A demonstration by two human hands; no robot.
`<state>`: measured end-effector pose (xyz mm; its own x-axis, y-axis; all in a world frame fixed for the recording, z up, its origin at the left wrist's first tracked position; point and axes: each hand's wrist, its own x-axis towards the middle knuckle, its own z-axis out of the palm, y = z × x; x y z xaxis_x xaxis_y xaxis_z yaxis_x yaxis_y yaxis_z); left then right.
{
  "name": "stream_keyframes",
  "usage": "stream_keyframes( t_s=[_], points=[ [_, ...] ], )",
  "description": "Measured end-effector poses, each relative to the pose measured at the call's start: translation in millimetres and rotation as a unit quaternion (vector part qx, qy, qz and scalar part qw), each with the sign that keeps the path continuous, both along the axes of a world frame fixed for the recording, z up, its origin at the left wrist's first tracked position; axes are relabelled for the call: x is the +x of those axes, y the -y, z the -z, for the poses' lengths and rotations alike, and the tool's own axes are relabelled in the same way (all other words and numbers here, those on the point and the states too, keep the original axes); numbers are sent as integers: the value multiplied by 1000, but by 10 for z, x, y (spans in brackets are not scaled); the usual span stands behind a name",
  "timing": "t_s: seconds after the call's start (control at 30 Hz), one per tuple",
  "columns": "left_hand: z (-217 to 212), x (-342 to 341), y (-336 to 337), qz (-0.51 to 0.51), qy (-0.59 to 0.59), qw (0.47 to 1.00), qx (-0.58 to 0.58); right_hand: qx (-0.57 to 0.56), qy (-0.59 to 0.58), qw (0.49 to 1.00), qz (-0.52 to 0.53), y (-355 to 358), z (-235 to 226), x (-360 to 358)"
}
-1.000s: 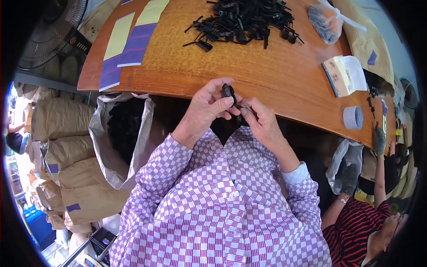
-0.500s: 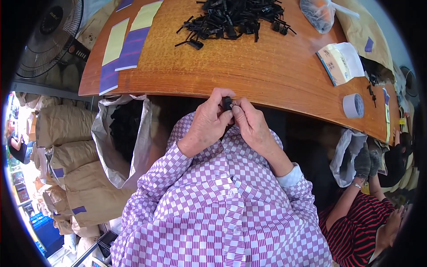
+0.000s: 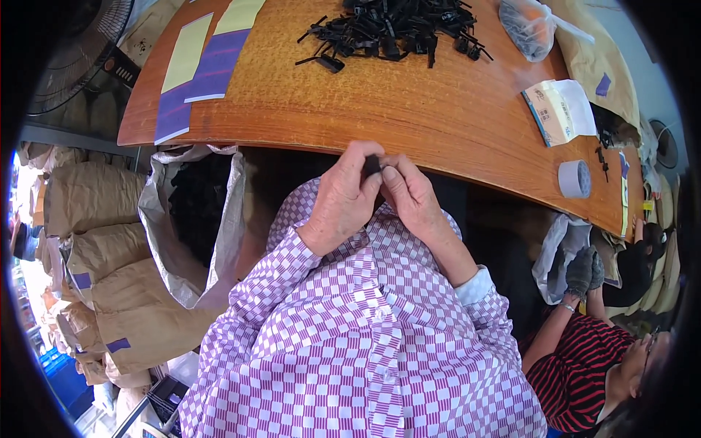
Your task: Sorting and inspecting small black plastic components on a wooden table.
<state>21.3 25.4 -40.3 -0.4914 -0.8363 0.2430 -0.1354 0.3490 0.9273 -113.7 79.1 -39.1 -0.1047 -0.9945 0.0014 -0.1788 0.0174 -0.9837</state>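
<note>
Both hands meet in front of my chest, at the near edge of the wooden table (image 3: 328,109). My left hand (image 3: 339,193) pinches a small black plastic part (image 3: 372,164) between thumb and fingers. Closed against the same part from the other side is my right hand (image 3: 412,197), its thumb and forefinger at the part's edge. Fingers cover most of the part, so its exact kind is hidden. A heap of similar black plastic parts (image 3: 394,29), many with thin stems, lies farther back on the table.
Purple-and-yellow paper strips (image 3: 212,69) lie at the table's left. A tape roll (image 3: 574,179), an opened packet (image 3: 558,113) and a plastic bag (image 3: 527,29) are on the right. A sack of black pieces (image 3: 157,226) stands below left. A gloved co-worker (image 3: 577,350) sits at right.
The whole view has shifted slightly. My hands stay together around the black part, which shows at a slightly different angle. The co-worker at right has shifted a little, the face now turned more into view.
</note>
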Motion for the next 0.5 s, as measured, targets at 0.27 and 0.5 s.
stream_keyframes(
  t_s=[0.27, 0.5],
  points=[
    [-149, 135, 119, 94, -307, 848, 421, 31, 188, 982, 17, -30, -14, -93],
    [-162, 75, 73, 211, -242, 825, 466, 58, 343, 937, -32, -9, -19, -299]
  ],
)
